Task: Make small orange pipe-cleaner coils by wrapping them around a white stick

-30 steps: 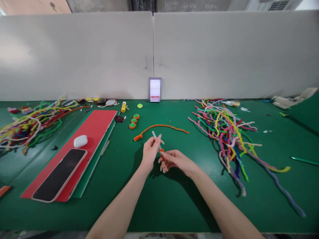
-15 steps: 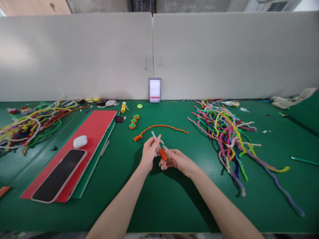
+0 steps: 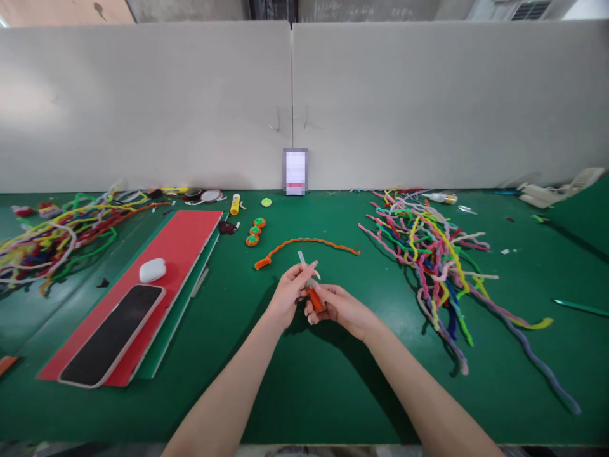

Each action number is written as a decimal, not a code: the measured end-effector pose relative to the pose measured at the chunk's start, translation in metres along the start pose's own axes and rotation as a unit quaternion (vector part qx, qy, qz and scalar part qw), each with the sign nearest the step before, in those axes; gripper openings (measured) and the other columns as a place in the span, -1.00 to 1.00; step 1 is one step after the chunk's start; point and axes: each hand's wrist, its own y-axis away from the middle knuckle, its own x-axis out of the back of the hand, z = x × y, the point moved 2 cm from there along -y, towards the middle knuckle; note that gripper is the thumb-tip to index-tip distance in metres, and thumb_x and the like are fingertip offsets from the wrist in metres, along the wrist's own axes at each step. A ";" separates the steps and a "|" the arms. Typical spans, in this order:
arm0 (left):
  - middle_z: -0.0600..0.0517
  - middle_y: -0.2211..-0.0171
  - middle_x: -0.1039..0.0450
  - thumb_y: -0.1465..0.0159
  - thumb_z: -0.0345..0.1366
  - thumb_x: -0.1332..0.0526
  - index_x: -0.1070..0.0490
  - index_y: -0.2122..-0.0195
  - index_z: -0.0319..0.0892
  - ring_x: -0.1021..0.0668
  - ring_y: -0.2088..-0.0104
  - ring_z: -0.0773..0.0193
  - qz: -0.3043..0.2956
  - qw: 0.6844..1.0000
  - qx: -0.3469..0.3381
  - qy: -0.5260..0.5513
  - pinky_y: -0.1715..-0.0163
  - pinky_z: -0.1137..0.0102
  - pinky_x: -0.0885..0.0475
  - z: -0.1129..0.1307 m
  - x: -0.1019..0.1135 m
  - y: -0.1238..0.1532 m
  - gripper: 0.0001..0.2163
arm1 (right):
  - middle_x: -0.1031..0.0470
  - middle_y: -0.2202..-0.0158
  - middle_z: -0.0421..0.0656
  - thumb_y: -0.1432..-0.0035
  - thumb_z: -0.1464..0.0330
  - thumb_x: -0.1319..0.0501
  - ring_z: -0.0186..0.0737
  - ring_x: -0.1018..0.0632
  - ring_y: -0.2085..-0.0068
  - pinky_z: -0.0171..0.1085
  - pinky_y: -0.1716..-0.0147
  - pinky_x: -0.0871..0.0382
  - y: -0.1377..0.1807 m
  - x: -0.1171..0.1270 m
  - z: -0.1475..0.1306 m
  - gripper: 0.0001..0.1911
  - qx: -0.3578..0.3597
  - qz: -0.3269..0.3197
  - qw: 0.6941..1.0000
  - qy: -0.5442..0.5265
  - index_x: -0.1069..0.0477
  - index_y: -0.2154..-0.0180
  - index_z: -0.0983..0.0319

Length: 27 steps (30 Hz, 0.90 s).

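Head view: left hand [image 3: 289,293] pinches a thin clear stick [image 3: 302,259]; right hand [image 3: 340,308] grips a short orange pipe-cleaner piece [image 3: 314,299] at the stick's lower end, above mid-table [image 3: 304,393], nearer the front edge. IMO: keep both pinches close to the joint, stick steady, wraps tight w/ no slack.

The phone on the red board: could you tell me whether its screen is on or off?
Off: the phone lies face up on the red board, its screen plain black with nothing lit.

A craft workbench: green table [image 3: 304,381], white partition panels [image 3: 428,101], heaps of coloured pipe cleaners [image 3: 428,247].
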 end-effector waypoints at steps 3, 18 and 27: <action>0.21 0.71 -0.10 -0.02 -0.12 -0.27 -0.35 0.49 -0.23 -0.15 0.71 0.57 0.004 1.000 -0.011 -0.012 0.73 0.62 -0.01 0.001 0.000 0.000 -0.74 | -0.41 0.57 -0.20 -0.10 0.10 -0.11 -0.37 -0.45 0.56 -0.34 0.48 -0.34 0.000 0.000 0.000 -0.64 0.005 0.001 1.000 -0.001 -0.31 0.28 0.29; 0.19 0.74 -0.09 -0.02 -0.01 -0.23 -0.34 0.49 -0.22 -0.19 0.73 0.52 0.030 0.999 -0.020 -0.036 0.72 0.57 -0.04 0.002 0.004 -0.002 -0.67 | -0.37 0.58 -0.24 -0.08 0.06 -0.10 -0.38 -0.43 0.60 -0.36 0.56 -0.35 0.000 -0.002 0.000 -0.62 -0.012 -0.007 1.000 0.006 -0.26 0.35 0.28; 0.24 0.78 0.05 -0.07 -0.04 -0.21 -0.34 0.52 -0.23 -0.11 0.76 0.54 0.017 0.999 -0.041 -0.025 0.73 0.54 0.02 0.004 0.002 -0.002 -0.69 | -0.10 0.67 -0.39 -0.10 0.06 -0.07 -0.53 -0.09 0.73 -0.50 0.79 0.08 0.001 -0.005 0.001 -0.65 -0.030 -0.014 0.999 -0.001 -0.18 0.39 0.23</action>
